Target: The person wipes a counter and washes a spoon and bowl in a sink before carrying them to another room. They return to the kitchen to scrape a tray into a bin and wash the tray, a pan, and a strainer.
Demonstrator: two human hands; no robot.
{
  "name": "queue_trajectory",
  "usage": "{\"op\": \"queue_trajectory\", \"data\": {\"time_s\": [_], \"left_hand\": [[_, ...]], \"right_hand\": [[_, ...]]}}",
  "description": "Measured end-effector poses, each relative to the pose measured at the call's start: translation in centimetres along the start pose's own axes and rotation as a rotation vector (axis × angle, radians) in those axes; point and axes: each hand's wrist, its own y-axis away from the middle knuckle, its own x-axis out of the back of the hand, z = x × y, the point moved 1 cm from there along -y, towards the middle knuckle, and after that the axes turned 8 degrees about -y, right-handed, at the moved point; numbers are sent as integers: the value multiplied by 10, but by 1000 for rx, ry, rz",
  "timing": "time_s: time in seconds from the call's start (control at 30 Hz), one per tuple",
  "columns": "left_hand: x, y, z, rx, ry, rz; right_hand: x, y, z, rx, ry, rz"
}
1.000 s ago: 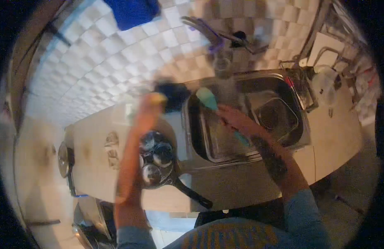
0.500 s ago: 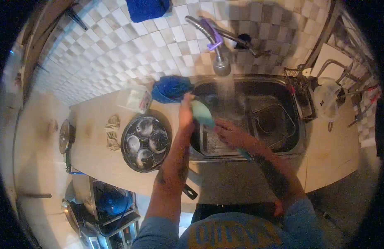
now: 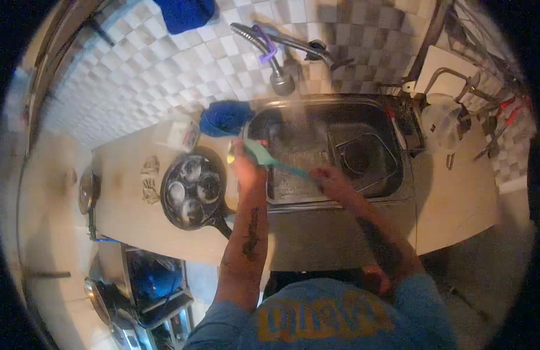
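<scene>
A mint-green spatula [image 3: 258, 153] slants over the left side of the sink, its broad head at the left. Around that head my left hand [image 3: 247, 168] is closed, with a yellow edge of what looks like a sponge [image 3: 231, 156] showing beside the fingers. My right hand [image 3: 334, 183] grips the far end of the spatula's handle above the sink [image 3: 316, 203]. Water runs from the flexible faucet [image 3: 282, 83] into the basin. Left of my left forearm sits a dark pan [image 3: 195, 188] with several round wells, coated in suds.
Behind the pan stand a white container [image 3: 179, 135] and a blue cloth [image 3: 225, 118]. A metal rack [image 3: 366, 154] lies inside the sink. To its right are a clear plastic container [image 3: 442, 123] and a white board [image 3: 446, 71]. A lidded pan [image 3: 90, 191] is at the far left.
My right hand has drawn back along the spatula, exposing its handle. My left hand has closed around the head. The whole view has shifted slightly.
</scene>
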Motion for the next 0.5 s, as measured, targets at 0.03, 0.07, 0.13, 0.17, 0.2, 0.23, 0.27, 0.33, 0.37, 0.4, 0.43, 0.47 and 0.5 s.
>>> {"op": "queue_trajectory", "data": {"time_s": [0.03, 0.07, 0.13, 0.17, 0.2, 0.23, 0.27, 0.33, 0.37, 0.4, 0.43, 0.47, 0.5], "left_hand": [[5, 8, -10, 3, 59, 76], [10, 15, -22, 2, 118, 149], [20, 49, -38, -195, -297, 36], [20, 65, -40, -216, -467, 57], [19, 82, -41, -236, -636, 81], [19, 92, -44, -144, -606, 162], [18, 97, -48, -55, -564, 238], [28, 90, -49, 46, -601, 298], [45, 83, -43, 68, -685, 307], [65, 73, -29, 32, -642, 400], [83, 65, -16, -8, -600, 492], [98, 50, -4, -122, -441, 640], [125, 25, -8, -157, -194, 573]], "right_hand": [[2, 1, 10, 160, -62, 160], [1, -2, 12, 165, -35, 238], [-9, -14, 13, 180, 15, 370], [-25, -21, 4, 200, -50, 308], [-46, -24, -10, 214, -118, 234], [-67, -29, -18, 224, -184, 157], [-83, -37, -17, 275, -239, 54], [-99, -58, -11, 370, -357, -164], [-103, -63, -11, 372, -369, -212], [-100, -63, -12, 341, -334, -206], [-95, -62, -10, 302, -288, -176], [-91, -63, -9, 270, -240, -158], [-84, -65, -8, 242, -193, -124]]}}
